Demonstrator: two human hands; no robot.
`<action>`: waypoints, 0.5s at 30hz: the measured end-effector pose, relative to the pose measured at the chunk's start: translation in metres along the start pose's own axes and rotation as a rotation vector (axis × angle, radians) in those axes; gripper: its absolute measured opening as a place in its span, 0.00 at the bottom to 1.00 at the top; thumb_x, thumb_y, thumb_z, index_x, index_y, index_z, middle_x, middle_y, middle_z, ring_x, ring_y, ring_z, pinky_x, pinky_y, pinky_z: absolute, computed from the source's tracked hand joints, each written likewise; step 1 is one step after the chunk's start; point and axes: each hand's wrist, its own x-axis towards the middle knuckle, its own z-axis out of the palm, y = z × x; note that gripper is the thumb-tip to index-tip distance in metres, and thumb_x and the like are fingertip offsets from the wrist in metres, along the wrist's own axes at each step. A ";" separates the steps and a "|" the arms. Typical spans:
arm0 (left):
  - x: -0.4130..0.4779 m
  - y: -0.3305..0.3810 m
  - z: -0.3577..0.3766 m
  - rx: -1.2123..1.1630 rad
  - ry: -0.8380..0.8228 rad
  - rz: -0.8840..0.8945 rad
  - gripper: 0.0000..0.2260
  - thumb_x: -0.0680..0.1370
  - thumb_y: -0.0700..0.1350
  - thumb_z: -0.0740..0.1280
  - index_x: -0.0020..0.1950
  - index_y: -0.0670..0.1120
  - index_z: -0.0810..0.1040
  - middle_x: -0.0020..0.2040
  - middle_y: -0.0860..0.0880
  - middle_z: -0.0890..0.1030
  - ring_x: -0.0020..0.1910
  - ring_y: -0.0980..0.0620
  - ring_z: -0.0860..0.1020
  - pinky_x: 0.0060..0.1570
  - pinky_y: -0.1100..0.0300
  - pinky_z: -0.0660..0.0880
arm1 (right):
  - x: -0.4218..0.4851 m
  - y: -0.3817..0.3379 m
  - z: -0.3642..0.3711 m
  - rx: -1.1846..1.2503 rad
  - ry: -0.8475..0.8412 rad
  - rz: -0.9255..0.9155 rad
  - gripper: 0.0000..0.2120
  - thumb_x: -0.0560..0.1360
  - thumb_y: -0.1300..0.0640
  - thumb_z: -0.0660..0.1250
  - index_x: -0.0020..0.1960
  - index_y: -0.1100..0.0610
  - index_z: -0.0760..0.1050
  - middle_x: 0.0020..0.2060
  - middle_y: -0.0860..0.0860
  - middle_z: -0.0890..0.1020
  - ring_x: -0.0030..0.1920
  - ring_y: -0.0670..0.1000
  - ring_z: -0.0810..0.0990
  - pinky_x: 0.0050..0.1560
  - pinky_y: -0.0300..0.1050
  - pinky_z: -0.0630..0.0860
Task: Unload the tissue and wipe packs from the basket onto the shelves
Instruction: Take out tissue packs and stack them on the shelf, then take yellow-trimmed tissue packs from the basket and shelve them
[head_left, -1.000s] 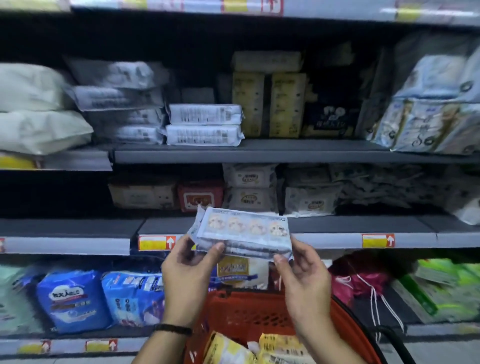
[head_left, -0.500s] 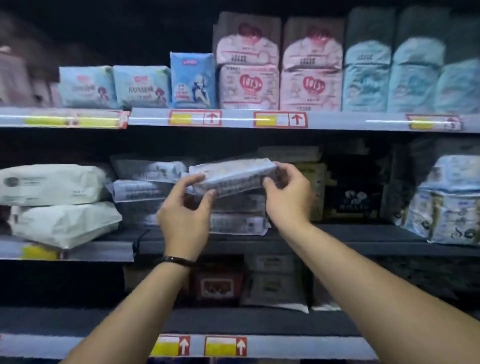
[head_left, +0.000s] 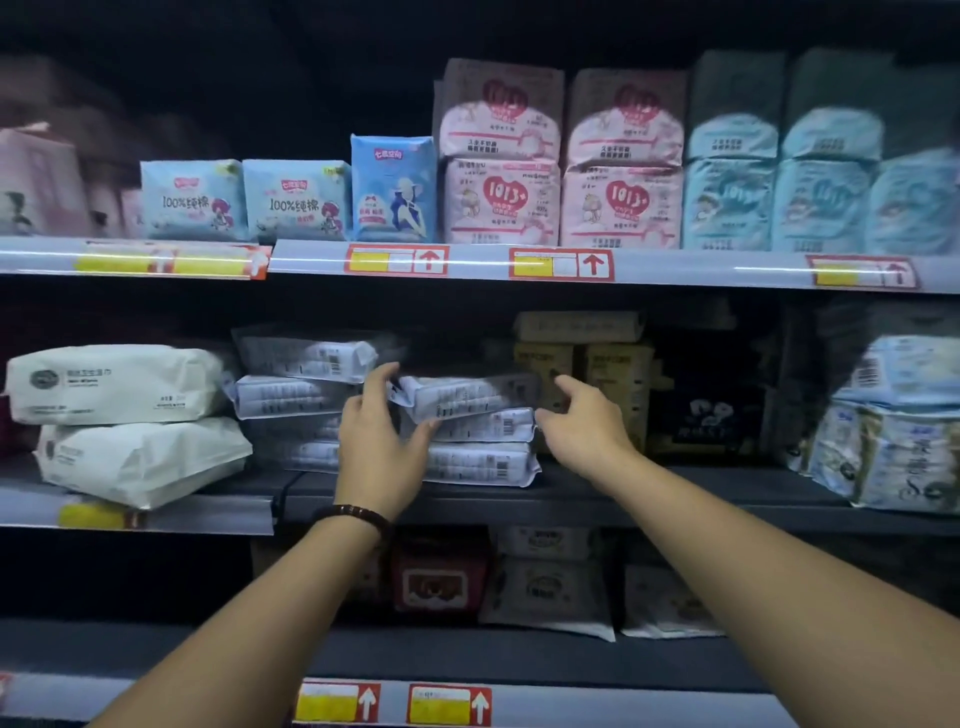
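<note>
Since half a second ago the wipe pack (head_left: 467, 397) has gone from the air between two hands to the top of a stack, and both hands have loosened off it. Everything sits on the middle shelf (head_left: 675, 501), under an upper shelf (head_left: 675, 267) lined with upright pink and blue packs (head_left: 501, 202). At the far left two big white bags (head_left: 114, 384) lie one on the other, and next to them leans a taller pile of grey-white packs (head_left: 296, 379). To the right of that pile are two matching packs (head_left: 483, 460), barcodes facing out. The new one lies flat on these, probably so like goes with like and the label ends line up. It sits slightly askew, its left end poking toward the neighbouring pile. Yellow packs (head_left: 613, 374) stand just beyond its right end. The left hand (head_left: 382, 447) is spread wide at the pack's left end. Its fingers reach up beside that end and its thumb sits at the lower front edge, more steadying or nudging than gripping. The right hand (head_left: 582, 423) holds nothing, fingers loosely extended just off the right end; whether a fingertip touches the wrapper I cannot tell. A dark bead bracelet (head_left: 358, 514) circles the left wrist. The basket is out of view, so what remains to unload cannot be judged.
</note>
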 end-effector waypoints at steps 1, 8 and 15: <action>-0.005 0.003 -0.003 -0.012 0.004 0.005 0.32 0.79 0.44 0.75 0.78 0.55 0.64 0.61 0.45 0.73 0.51 0.53 0.73 0.56 0.54 0.71 | -0.007 0.001 -0.005 -0.022 -0.002 -0.002 0.30 0.84 0.53 0.66 0.83 0.50 0.63 0.67 0.54 0.80 0.28 0.42 0.77 0.24 0.33 0.70; -0.090 0.023 -0.014 0.058 -0.222 0.029 0.19 0.79 0.49 0.73 0.61 0.57 0.64 0.49 0.54 0.77 0.43 0.53 0.78 0.40 0.54 0.74 | -0.089 0.026 -0.039 -0.066 -0.123 -0.054 0.05 0.83 0.49 0.67 0.54 0.47 0.82 0.46 0.45 0.86 0.43 0.45 0.83 0.35 0.33 0.74; -0.245 -0.005 0.031 0.287 -1.160 0.032 0.10 0.79 0.58 0.71 0.57 0.57 0.80 0.48 0.56 0.85 0.48 0.57 0.83 0.46 0.63 0.75 | -0.236 0.156 -0.019 -0.120 -0.455 0.003 0.08 0.79 0.51 0.72 0.41 0.47 0.82 0.36 0.43 0.85 0.40 0.40 0.81 0.42 0.34 0.74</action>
